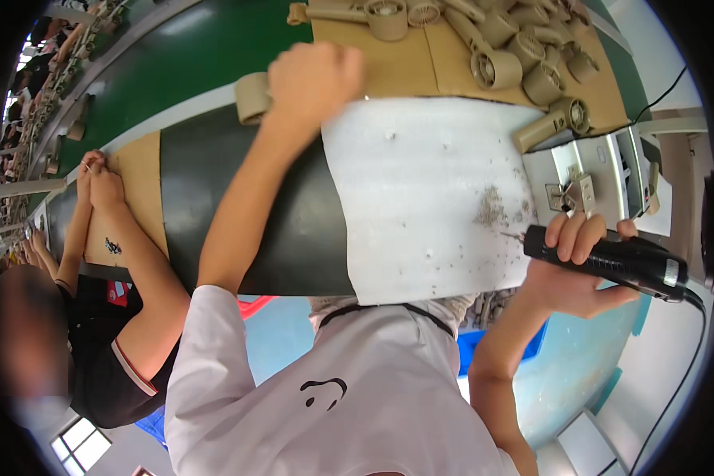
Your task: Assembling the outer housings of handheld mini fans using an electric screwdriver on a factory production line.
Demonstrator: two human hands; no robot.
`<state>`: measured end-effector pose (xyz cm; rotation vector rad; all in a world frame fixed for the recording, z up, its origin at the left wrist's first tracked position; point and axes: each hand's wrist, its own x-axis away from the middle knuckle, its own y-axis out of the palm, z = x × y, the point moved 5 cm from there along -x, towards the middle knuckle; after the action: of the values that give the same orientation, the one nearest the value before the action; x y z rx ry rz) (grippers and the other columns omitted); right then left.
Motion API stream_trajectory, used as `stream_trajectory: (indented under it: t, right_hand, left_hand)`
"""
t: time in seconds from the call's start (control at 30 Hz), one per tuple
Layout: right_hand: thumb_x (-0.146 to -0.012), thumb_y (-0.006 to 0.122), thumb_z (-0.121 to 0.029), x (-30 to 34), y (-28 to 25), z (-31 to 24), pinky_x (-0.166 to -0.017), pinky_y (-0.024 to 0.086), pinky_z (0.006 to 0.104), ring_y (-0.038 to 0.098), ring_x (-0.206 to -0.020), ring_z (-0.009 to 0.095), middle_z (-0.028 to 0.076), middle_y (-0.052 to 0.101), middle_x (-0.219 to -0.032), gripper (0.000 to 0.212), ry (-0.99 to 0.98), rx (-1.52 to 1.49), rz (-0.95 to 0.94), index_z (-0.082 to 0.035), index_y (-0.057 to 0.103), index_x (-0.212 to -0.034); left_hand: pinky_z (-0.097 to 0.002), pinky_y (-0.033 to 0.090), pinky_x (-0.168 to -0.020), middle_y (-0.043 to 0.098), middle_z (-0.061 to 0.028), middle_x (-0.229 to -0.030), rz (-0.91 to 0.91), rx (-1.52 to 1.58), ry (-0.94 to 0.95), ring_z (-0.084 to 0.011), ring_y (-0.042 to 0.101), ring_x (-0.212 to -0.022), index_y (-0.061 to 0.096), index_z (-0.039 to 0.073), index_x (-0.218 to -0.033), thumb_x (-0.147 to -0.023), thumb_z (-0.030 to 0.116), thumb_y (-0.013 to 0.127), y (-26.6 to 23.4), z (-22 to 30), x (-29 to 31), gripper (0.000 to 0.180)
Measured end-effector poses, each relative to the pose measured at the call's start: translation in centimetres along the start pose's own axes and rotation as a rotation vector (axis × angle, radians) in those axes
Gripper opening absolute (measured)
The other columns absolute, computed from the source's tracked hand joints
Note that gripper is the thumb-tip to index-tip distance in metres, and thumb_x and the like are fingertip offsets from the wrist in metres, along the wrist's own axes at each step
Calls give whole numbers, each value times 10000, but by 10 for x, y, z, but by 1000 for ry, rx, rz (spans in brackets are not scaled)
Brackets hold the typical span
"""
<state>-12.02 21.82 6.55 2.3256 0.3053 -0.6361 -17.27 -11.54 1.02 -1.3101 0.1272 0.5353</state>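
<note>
My left hand [313, 83] is closed at the far edge of the bench. A beige handheld fan [252, 99] has its round head jutting out to the left of that hand; its handle is hidden under my fingers. On the right, my right hand [579, 258] wraps round a black electric screwdriver [635, 266]. The screwdriver's thin bit points left, over the right part of a white foam sheet [381, 190]. Small screws [490, 208] lie in a loose heap on the sheet near the bit, with more scattered toward its near edge.
Several beige fans [523, 51] are piled on cardboard [408, 63] at the back right. A green conveyor belt [182, 63] runs behind the bench. A metal-cased device [603, 170] stands at right. A cord [694, 357] trails from the screwdriver. A co-worker's hands [99, 178] are at left.
</note>
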Motion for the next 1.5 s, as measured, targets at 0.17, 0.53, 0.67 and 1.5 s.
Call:
stream_trajectory:
  t: [0.17, 0.53, 0.67, 1.5]
  right_hand:
    - [-893, 347, -626, -5, -27, -26, -535, 366, 304, 371, -542, 144, 34, 399, -629, 639, 10, 166, 134, -82, 451, -1211]
    - [-763, 378, -839, -55, -50, -28, -557, 411, 383, 438, -562, 205, 99, 495, -633, 847, -190, 626, 245, -94, 412, -1165]
    - [-769, 356, -842, -56, -51, -16, -548, 413, 384, 435, -557, 207, 104, 498, -628, 847, -178, 672, 275, -88, 404, -1154]
    - [-931, 392, -572, -15, 54, -18, -493, 361, 272, 420, -521, 106, -6, 463, -643, 571, -86, -88, -26, -84, 484, -1211]
  left_hand:
    - [-499, 505, -762, 625, -148, -1136, 95, -256, 129, -328, 587, -1073, 640, 128, -1081, -772, 256, 643, 23, -79, -74, 334]
    - [-221, 479, -757, 665, -32, -951, -255, 543, 194, -75, 585, -851, 632, 21, -1098, -767, 94, 779, -5, -54, -82, 370]
    - [-227, 474, -808, 640, -24, -993, -152, 997, 239, -87, 583, -904, 606, -11, -1138, -778, 8, 742, -40, -8, -52, 385]
    - [-393, 331, -373, 427, -110, -389, -417, 791, 388, -313, 423, -353, 516, 64, -460, -711, 284, 661, -31, 135, 110, 363]
